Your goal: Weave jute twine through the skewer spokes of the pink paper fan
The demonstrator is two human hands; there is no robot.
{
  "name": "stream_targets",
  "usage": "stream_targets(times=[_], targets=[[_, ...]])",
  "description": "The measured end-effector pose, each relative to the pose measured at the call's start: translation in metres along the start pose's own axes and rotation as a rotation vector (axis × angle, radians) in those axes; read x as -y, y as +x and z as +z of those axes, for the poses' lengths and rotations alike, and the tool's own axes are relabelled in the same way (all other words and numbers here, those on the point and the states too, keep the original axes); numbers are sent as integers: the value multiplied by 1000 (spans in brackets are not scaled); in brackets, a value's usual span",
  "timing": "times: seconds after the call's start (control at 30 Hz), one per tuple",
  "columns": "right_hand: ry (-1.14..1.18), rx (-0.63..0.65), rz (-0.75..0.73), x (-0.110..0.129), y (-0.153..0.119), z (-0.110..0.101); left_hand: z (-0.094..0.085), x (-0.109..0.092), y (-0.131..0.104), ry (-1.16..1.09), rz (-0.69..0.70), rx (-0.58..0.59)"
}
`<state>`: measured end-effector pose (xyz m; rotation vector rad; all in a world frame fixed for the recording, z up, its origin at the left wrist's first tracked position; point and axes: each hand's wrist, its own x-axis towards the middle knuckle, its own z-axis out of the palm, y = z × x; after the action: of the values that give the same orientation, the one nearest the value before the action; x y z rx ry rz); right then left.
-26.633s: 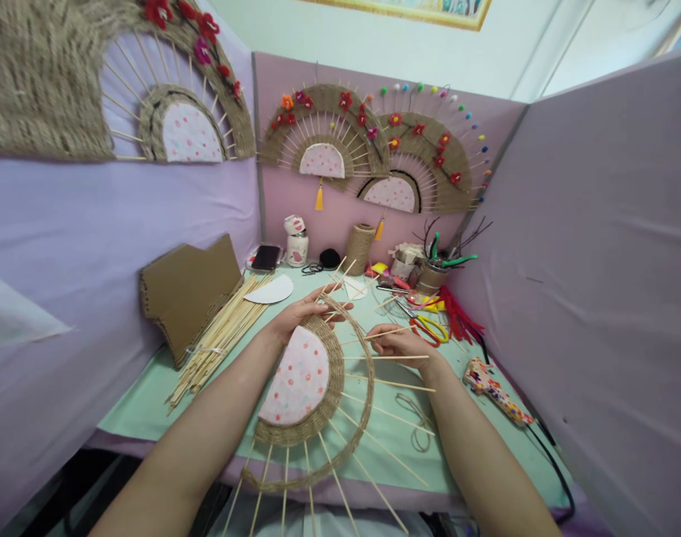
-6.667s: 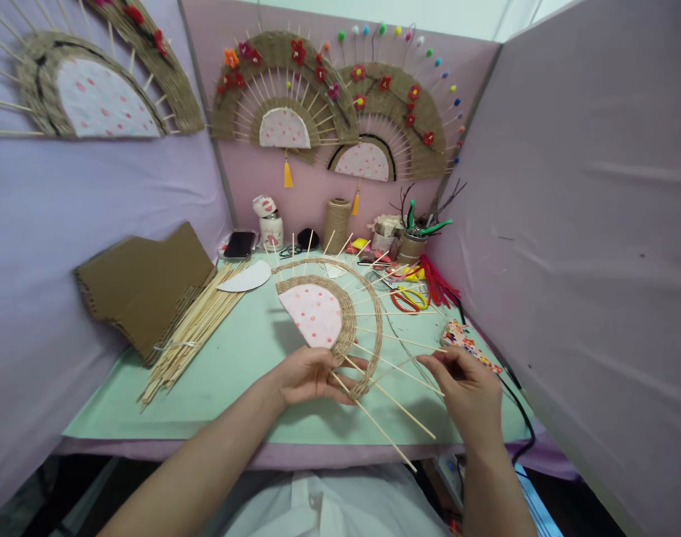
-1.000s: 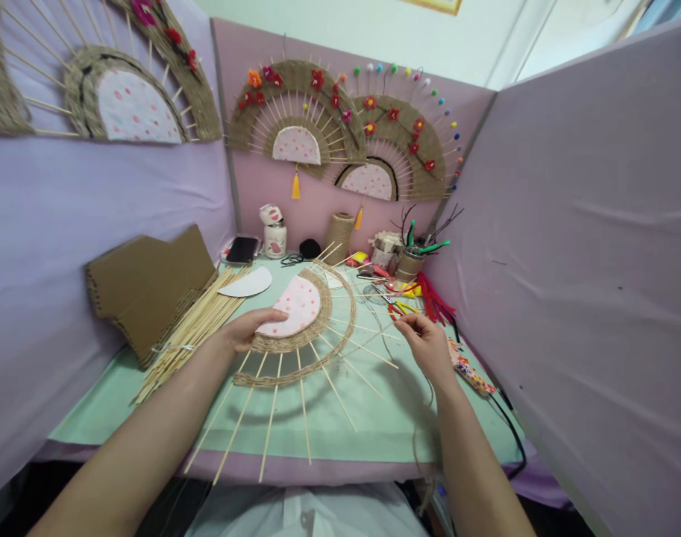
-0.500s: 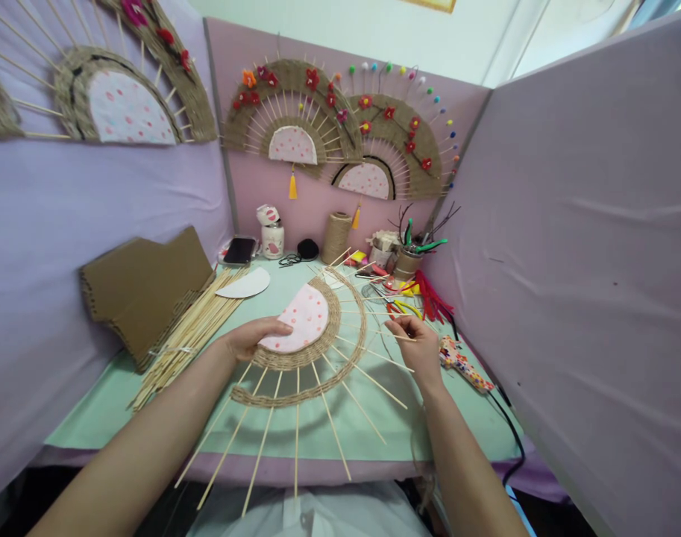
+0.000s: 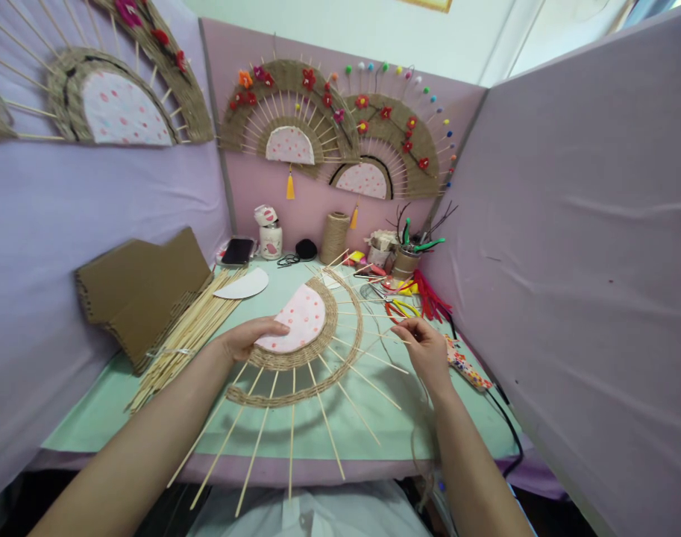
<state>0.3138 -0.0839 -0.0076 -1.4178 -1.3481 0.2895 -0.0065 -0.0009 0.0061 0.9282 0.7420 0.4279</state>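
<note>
A half-round fan frame [image 5: 345, 350] of thin sticks, with two woven twine bands and a pink-dotted white centre, is held up over the table. My left hand [image 5: 256, 335] grips it at the left end of the centre piece, thumb on top and fingers hidden beneath. My right hand [image 5: 424, 344] is closed in a pinch by the stick tips on the right. From its fingertips a jute twine strand [image 5: 378, 345] runs to the outer woven band, and more twine hangs loosely below this hand.
Behind stand a twine spool [image 5: 335, 237], a white bottle [image 5: 271, 240] and a tool cup [image 5: 406, 262]. Left lie bundled sticks [image 5: 186, 339] and cardboard [image 5: 142, 287]; right, red pipe cleaners [image 5: 430, 297] and a patterned glue gun [image 5: 468, 363]. Fabric-covered panels enclose the table.
My right hand has shifted slightly right, away from the fan frame, and the twine strand now shows stretched between it and the outer band. My left hand keeps its hold.
</note>
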Motion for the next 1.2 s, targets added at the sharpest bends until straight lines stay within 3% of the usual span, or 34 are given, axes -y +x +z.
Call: stream_targets(times=[0.27,0.53,0.7,0.87,1.03,1.2], targets=[[-224,163,-370,6,7,-36,-7,4,4,25,18,10],[-251,112,-380,14,14,-50,-2,7,3,33,-37,21],[-88,74,-124,-2,13,-33,-2,8,3,7,1,43],[133,105,120,-12,14,5,0,12,4,-29,-7,87],[261,133,114,-2,18,37,2,15,5,-35,-18,110],[307,97,136,0,22,37,0,13,4,-74,1,129]])
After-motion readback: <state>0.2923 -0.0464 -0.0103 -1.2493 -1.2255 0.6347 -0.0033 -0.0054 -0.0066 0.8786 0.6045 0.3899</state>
